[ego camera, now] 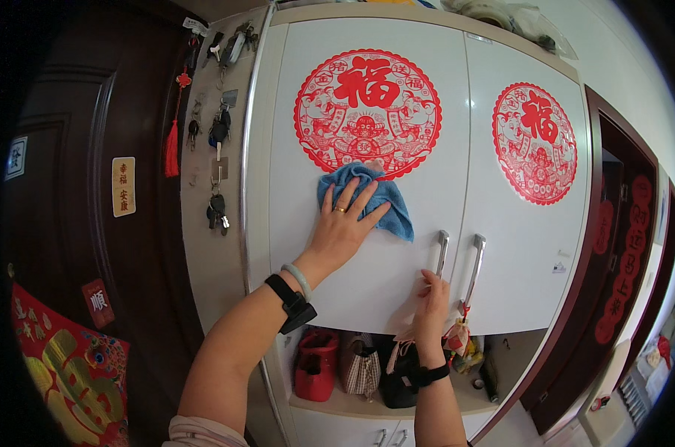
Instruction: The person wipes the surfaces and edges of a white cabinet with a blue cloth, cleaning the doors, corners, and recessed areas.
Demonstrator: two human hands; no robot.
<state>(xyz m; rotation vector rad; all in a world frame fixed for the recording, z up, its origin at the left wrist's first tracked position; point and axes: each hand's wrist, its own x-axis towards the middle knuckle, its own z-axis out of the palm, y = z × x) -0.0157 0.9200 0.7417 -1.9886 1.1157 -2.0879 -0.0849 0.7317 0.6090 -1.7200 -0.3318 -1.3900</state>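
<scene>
My left hand [343, 232] presses a blue cloth [396, 215] flat against the white left cabinet door [326, 290], at the lower edge of a round red paper-cut decoration [368, 112]. It wears a gold ring, and a bangle and a black band circle the wrist. My right hand [433, 299] is at the lower end of the left door's metal handle [443, 251], its fingers curled there; the hand hides part of the grip. The right door [516, 268] bears a second red decoration [534, 143] and a similar handle [475, 268], with a small pouch ornament [458, 338] hanging from it.
An open shelf [343, 407] below holds a red bag [316, 366], a checked bag [362, 369] and a black bag [399, 380]. Several keys [218, 131] hang on the panel at left, beside a dark door [147, 240]. Plastic-wrapped items [505, 19] lie on top of the cabinet.
</scene>
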